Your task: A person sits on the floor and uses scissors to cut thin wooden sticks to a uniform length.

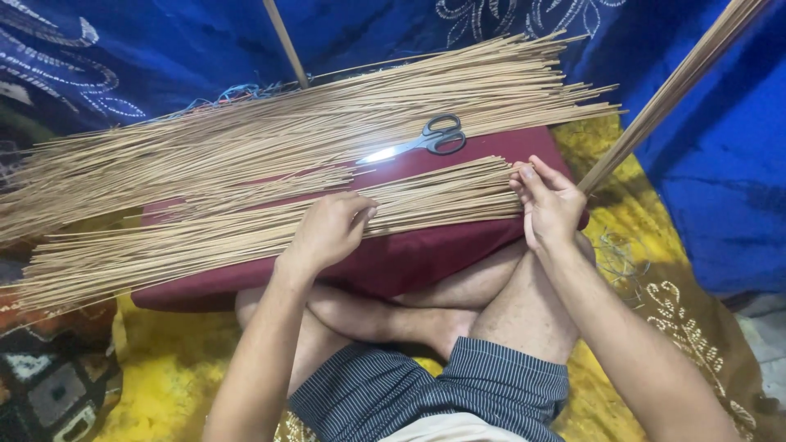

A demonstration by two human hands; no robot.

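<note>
A long bundle of thin tan sticks [246, 225] lies across a dark red cushion [409, 262] on my crossed legs. My left hand [327, 229] rests on the middle of this bundle, fingers curled over the sticks. My right hand [547, 205] presses against the bundle's right ends, fingers on the stick tips. A larger pile of the same sticks [270, 135] lies farther back on the cushion. Black-handled scissors [422, 141] lie shut on the cushion between the two piles.
Blue patterned cloth [164, 49] hangs behind. A yellow patterned cloth [639, 245] covers the floor. Another bundle of sticks [671, 90] leans diagonally at the upper right. A single stick [286, 45] stands up at the back. Coloured threads [229, 94] lie behind the large pile.
</note>
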